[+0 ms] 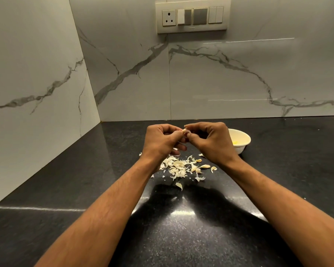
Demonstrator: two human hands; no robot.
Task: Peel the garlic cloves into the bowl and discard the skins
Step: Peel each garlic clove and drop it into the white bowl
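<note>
Both hands meet above the dark counter, pinching one small garlic clove (185,131) between their fingertips. My left hand (162,140) has its fingers curled round the clove from the left. My right hand (210,140) pinches it from the right. Below the hands lies a pile of pale garlic skins (176,166). Several unpeeled cloves (204,166) lie at the pile's right edge. A white bowl (243,140) stands just right of my right hand, partly hidden by it, with yellowish peeled garlic (236,142) inside.
The black speckled counter (181,237) runs to a marble-patterned wall at the back and another on the left, forming a corner. A switch and socket panel (192,16) sits high on the back wall. One loose skin (179,185) lies nearer me.
</note>
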